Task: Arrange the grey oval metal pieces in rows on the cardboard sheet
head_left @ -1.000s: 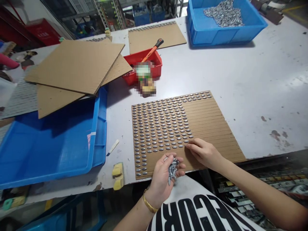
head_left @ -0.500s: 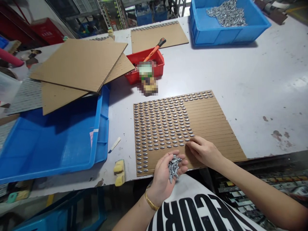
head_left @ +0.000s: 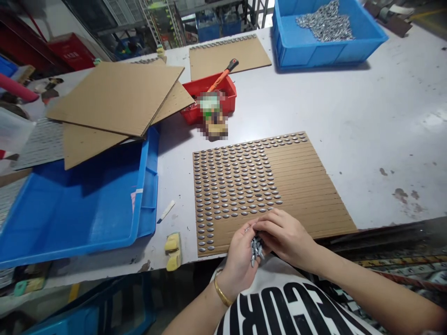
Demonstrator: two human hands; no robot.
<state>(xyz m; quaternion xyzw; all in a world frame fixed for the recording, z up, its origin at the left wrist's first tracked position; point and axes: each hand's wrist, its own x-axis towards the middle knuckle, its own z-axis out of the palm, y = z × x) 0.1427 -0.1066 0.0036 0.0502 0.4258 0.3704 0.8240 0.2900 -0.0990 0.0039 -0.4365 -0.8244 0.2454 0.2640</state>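
Metal pieces (head_left: pixel 257 251) in the left hand (head_left: pixel 240 260), and in rows on a cardboard board (head_left: pixel 303 186)

A pale table (head_left: pixel 342 107) with worn, stained patches carries everything in front of the person. At its left stands a wide blue tray (head_left: pixel 84 200), partly covered at its far side by overlapping cardboard sheets (head_left: pixel 118 97). At the far right is a blue bin (head_left: pixel 324 55) with a heap of similar grey pieces in it.

The cardboard board lies flat at the near edge, directly before the person. Metal pieces, pointed at both ends, cover its left part in close rows. Two rows run along the far edge to the right corner, and two columns come down the left side towards the near edge. Its right part is bare and marked with lines.

Another cardboard sheet (head_left: pixel 230 60) lies farther back, with a strip of small grey pieces along its far edge. Just in front of it, a red bin (head_left: pixel 229 106) holds a tool with an orange and black handle (head_left: pixel 220 79); a pixelated patch hides part of the bin.

Both hands meet over the board's near edge. The left one is cupped, fingers curled around a loose handful of Metal pieces. The right hand (head_left: pixel 284 235) reaches across it, fingertips drawn together at the left fingers; whether they pinch a piece cannot be told.

Yellow blocks (head_left: pixel 173 251) sit at the table's edge, near a small white-handled tool (head_left: pixel 166 211). A gold bracelet (head_left: pixel 222 289) circles the left wrist.
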